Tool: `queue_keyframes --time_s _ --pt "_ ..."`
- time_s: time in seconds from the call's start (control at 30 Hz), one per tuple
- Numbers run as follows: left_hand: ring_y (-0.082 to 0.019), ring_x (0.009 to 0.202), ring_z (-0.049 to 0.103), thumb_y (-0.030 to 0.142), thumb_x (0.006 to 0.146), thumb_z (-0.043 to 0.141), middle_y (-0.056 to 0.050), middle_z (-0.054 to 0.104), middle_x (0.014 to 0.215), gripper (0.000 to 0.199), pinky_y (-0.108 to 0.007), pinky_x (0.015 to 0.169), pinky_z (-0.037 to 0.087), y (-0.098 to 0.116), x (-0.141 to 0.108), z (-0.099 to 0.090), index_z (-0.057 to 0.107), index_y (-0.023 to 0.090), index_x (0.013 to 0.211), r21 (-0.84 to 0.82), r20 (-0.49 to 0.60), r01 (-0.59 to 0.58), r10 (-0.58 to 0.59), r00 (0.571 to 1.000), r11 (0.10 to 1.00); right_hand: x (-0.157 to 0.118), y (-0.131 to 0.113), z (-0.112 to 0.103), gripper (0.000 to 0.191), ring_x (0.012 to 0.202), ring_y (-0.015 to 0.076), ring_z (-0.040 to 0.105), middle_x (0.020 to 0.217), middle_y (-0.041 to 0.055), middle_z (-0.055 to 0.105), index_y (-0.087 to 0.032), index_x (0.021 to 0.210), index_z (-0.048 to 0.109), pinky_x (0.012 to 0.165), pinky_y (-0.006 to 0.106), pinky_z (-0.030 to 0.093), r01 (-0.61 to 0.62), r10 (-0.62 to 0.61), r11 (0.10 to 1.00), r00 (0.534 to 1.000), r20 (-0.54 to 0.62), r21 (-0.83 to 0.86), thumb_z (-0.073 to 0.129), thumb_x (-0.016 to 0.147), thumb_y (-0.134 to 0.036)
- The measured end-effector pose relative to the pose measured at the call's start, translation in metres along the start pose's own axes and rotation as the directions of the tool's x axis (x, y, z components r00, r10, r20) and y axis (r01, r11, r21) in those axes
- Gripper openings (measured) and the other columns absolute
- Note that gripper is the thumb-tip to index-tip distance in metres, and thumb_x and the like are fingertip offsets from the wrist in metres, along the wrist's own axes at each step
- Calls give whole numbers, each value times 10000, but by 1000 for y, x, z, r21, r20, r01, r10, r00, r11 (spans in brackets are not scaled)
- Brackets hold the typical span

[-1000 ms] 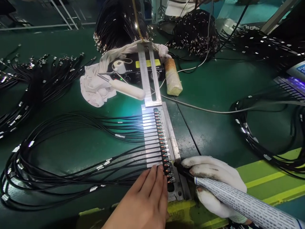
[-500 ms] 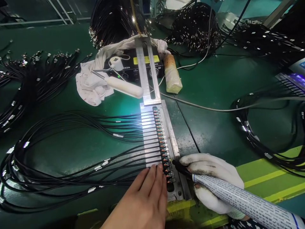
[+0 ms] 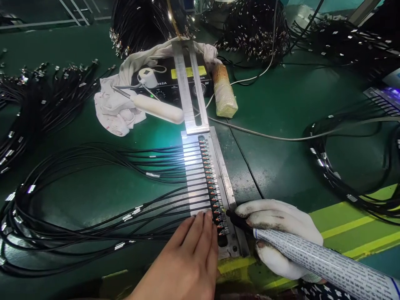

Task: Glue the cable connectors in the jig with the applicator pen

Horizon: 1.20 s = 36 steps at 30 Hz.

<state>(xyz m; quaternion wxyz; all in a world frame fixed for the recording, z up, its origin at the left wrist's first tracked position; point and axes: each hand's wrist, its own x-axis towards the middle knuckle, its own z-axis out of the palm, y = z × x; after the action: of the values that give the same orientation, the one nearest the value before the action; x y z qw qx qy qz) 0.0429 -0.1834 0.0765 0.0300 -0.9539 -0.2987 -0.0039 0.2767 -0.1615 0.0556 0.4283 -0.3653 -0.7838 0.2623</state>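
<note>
My left hand (image 3: 189, 254) is bare and lies flat, fingers stretched out side by side, on the lower end of a metal fixture (image 3: 223, 166) and the black cables there. A row of black cables (image 3: 170, 164) crosses the fixture's white-lit strip, their small metal connectors (image 3: 213, 187) with orange bits lined up in its slot. Gloved in white, my right hand (image 3: 281, 221) is closed around a dispensing syringe (image 3: 312, 254) wrapped in printed white paper. Its black nozzle (image 3: 236, 218) points left at the lower connectors; whether the tip touches them is hard to tell.
Beyond the fixture stands a black dispenser box (image 3: 168, 87) under a white cloth (image 3: 117, 112), with a white-handled tool (image 3: 159, 109) in front and a slotted metal bracket (image 3: 192, 91). A wrapped block (image 3: 225, 93) sits beside it. Cable bundles (image 3: 31, 104) lie left, behind and right.
The whole view has shifted slightly, so the fixture and box appear a little higher and further left. Both hands keep nearly the same places on and beside the fixture.
</note>
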Motion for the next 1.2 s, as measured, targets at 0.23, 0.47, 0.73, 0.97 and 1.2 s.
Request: queue_keyframes --time_s 0.23,0.47,0.73,0.97,1.2 --pt "-274 1182 584 354 911 556 -111 640 1289 386 -394 1035 338 0 -1 -1 647 121 1206 -8 -6 -2 2 1000 1000 -1 0 0 201 900 207 722 948 116 733 -144 976 630 752 288 621 3 -3 1000 1000 -8 5 604 778 -165" --pt "-275 1177 586 388 918 553 -121 642 1285 412 -398 1040 333 0 -2 0 640 111 1209 -9 -11 9 -9 1000 1000 -1 1 -1 189 885 219 727 950 111 733 -146 954 634 739 299 624 -15 15 1000 1000 1 -2 611 767 -170" --pt "-285 1157 599 386 921 541 -131 653 1262 399 -412 1028 333 -3 2 1 657 111 1185 -5 -23 -15 15 1000 1000 2 -1 -3 191 876 212 729 937 117 737 -144 947 634 749 280 623 -2 3 1000 1000 -5 17 610 759 -162" --pt "-289 1138 597 362 926 518 -145 670 1231 395 -422 1025 322 -4 0 4 653 87 1176 -11 -78 -45 44 996 999 2 0 -3 186 859 221 734 939 113 742 -149 934 635 719 289 627 -17 17 1000 1000 1 -12 611 751 -172" --pt "-271 1169 579 332 914 545 -103 654 1273 376 -404 1050 315 -4 1 -5 647 123 1209 -25 26 -12 12 1000 1000 6 0 -3 186 841 230 738 920 118 745 -155 943 633 702 303 635 -25 25 1000 1000 -3 0 604 760 -177"
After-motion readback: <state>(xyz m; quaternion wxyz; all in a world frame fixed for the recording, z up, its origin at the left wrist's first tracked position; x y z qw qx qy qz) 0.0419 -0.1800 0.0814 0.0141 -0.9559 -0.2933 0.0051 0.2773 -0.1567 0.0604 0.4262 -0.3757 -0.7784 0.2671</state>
